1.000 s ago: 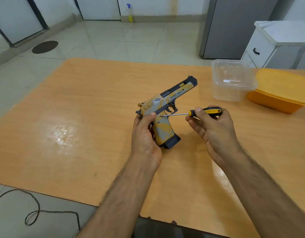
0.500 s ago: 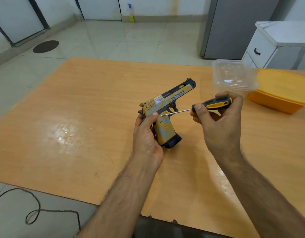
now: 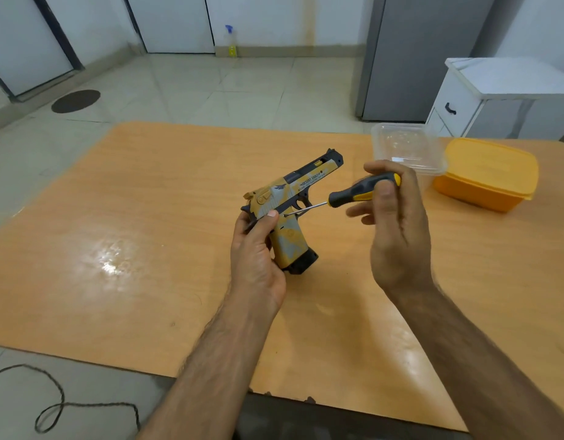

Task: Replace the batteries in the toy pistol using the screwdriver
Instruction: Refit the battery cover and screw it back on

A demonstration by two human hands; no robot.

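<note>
Tiled floor and pale walls behind; orange laminate table [image 3: 122, 192] fills the head view, glossy, with a glare patch to the left. Far right on the table: a clear plastic container [image 3: 404, 147] sitting against an orange lidded tub [image 3: 490, 173]. A grey cabinet and a white drawer unit stand beyond; a spray bottle [image 3: 231, 42] sits by the far wall; a dark cord [image 3: 52, 404] loops on the floor at lower left. Toy pistol [image 3: 293, 211] is held above the table at centre, muzzle pointing up and away to the right, yellow-and-grey plastic with a dark base on the grip. Left hand [image 3: 258, 252] wraps the back of the grip, thumb laid along the frame just under the slide. Right hand [image 3: 398, 223] pinches the screwdriver [image 3: 360, 192] by its black-and-yellow handle, thumb and fingers curled round the butt end; the thin shaft slants down-left, tip meeting the frame just beside the left thumb, apparently at a screw, though the screw head is too small to confirm. Judgement: the pistol reads as light, hollow, rigid plastic with a smooth printed skin, likely a bit slippery, so a full wrap of the grip is the sound hold, bracing against the driver's push. Slim shaft and small tip could skid off and mar the plastic; the rubbery handle suits fingertip turning. No batteries visible.
</note>
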